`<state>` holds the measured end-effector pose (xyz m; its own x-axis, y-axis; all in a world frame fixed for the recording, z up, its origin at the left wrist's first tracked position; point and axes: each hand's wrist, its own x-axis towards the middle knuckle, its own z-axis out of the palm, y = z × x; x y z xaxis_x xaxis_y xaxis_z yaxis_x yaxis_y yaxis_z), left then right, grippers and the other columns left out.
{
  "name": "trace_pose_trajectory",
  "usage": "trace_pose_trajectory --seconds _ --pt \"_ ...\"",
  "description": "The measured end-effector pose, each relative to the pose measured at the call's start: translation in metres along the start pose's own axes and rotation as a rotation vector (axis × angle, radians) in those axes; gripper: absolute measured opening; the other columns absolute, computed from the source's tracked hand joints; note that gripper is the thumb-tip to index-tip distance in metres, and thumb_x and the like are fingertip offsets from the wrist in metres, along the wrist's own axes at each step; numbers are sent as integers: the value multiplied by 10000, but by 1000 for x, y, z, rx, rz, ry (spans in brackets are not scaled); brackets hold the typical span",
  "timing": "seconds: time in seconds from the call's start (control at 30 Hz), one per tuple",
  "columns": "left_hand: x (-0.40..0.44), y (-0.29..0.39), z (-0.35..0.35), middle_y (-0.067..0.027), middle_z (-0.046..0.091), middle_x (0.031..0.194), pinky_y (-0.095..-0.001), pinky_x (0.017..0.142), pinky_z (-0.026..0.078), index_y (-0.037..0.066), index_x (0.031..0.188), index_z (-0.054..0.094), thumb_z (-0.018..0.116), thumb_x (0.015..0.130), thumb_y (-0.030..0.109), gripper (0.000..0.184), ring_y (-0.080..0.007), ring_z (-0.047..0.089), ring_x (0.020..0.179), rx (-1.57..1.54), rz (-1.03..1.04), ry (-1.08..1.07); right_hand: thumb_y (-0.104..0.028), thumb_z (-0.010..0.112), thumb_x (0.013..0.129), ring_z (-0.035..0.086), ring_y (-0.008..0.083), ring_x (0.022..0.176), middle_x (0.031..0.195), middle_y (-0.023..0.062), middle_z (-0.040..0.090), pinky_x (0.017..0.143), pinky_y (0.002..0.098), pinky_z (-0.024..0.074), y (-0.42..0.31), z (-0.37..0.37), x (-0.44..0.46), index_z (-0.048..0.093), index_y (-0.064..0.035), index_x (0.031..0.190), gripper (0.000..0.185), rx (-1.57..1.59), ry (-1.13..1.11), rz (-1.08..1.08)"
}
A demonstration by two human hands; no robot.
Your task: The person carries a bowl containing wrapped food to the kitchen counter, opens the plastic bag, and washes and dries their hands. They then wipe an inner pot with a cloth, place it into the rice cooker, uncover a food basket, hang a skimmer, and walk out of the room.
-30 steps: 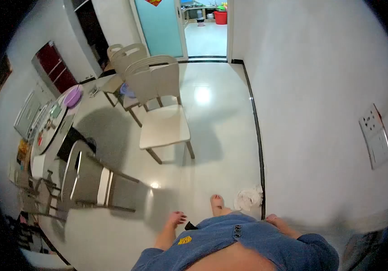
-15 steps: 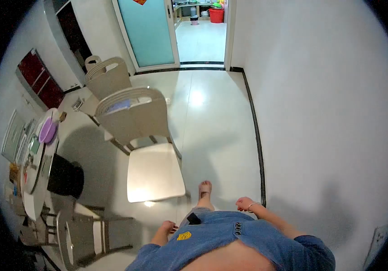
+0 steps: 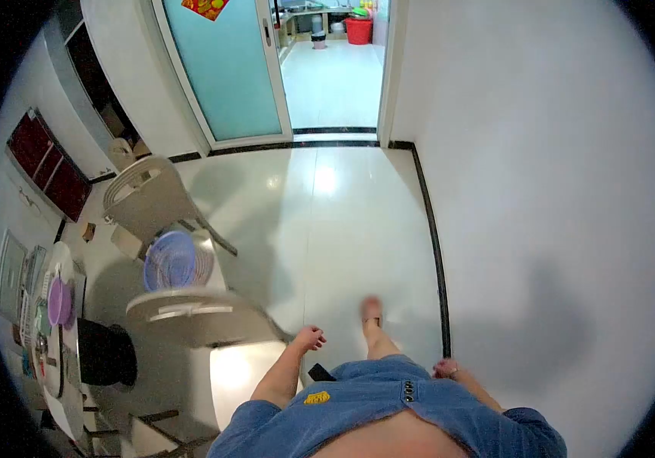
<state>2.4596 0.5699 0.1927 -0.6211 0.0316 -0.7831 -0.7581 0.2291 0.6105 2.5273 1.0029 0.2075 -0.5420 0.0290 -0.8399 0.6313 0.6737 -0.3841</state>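
Observation:
My left hand (image 3: 311, 338) hangs in front of my body, its fingers loosely bent and a little apart, with nothing in it. It is just right of the back of the nearest chair (image 3: 205, 314); I cannot tell whether they touch. My right hand (image 3: 444, 368) is low by my right side, close to the dark baseboard of the wall. Its fingers are blurred, and a band circles the wrist. Beyond the nearest chair, blue and pinkish baskets (image 3: 169, 261) rest on the seat of another chair (image 3: 148, 200).
A sliding glass door (image 3: 224, 76) stands partly open onto a room with a red bucket (image 3: 359, 30). White wall (image 3: 541, 191) runs along the right. At left, a table holds a purple basin (image 3: 59, 301), beside a black bin (image 3: 106, 353). Pale tiles (image 3: 343, 221) lie ahead.
I have walked forward: the chairs have slid down and left in view, and the doorway is nearer. My left hand has swung forward, my right hand back. The baskets now show plainly.

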Motion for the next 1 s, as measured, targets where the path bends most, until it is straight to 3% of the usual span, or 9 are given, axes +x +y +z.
trace_pose_trajectory --seconds 0.03,0.1,0.13,0.17,0.33,0.7,0.77,0.83,1.0 --pt "21 20 -2 -92 576 726 -274 458 416 11 914 496 432 800 209 237 -160 521 548 -38 19 -13 -238 471 779 573 188 573 677 110 593 481 325 455 0 -13 18 569 -42 811 221 -24 -18 -34" --pt "66 41 -12 -80 580 678 -274 412 402 22 839 534 460 775 194 198 -154 509 494 -68 41 -50 -191 506 753 569 219 527 624 109 577 475 334 455 30 -52 67 579 -39 761 168 -813 208 -1040" --pt "103 36 -19 -73 582 654 -273 389 393 29 795 553 475 759 190 182 -151 503 467 -62 48 -72 -191 506 753 569 219 527 624 109 577 475 334 455 4 -76 91 579 -39 761 168 -812 223 -1060" --pt "157 11 -32 -71 587 627 -259 360 379 47 678 573 511 724 219 189 -143 488 420 -170 87 -148 -173 504 751 554 219 509 609 111 565 460 339 445 -24 -102 112 574 -33 741 158 -650 240 -857" --pt "228 50 -85 -154 556 562 -357 529 445 21 647 613 455 718 334 358 -274 545 498 799 337 128 -86 491 739 483 216 422 533 116 506 384 362 399 -167 -198 172 552 2 639 147 197 147 194" --pt "299 210 -163 -121 569 563 -353 520 444 56 618 606 477 705 273 267 -248 552 508 300 -66 93 -287 391 791 584 195 582 698 101 610 523 319 472 -549 -249 363 596 -20 717 344 -777 -91 -554" --pt "335 230 -199 -110 570 556 -352 512 443 66 610 606 490 698 259 242 -238 551 500 362 -112 85 -199 487 745 564 216 575 707 92 603 543 344 468 -543 -232 473 569 -35 814 196 -885 -249 -448" --pt "373 255 -240 -99 570 549 -350 504 441 76 602 606 503 692 245 217 -228 549 492 518 -96 33 -266 501 725 562 210 593 775 114 595 544 338 460 -519 -235 552 542 -22 852 278 -699 21 -571" --pt "457 413 -310 -72 571 531 -345 484 439 100 583 605 535 675 210 160 -202 546 472 1217 287 121 -284 488 735 584 243 665 766 139 605 598 340 461 -638 -341 478 539 -11 863 306 -392 -171 -183"
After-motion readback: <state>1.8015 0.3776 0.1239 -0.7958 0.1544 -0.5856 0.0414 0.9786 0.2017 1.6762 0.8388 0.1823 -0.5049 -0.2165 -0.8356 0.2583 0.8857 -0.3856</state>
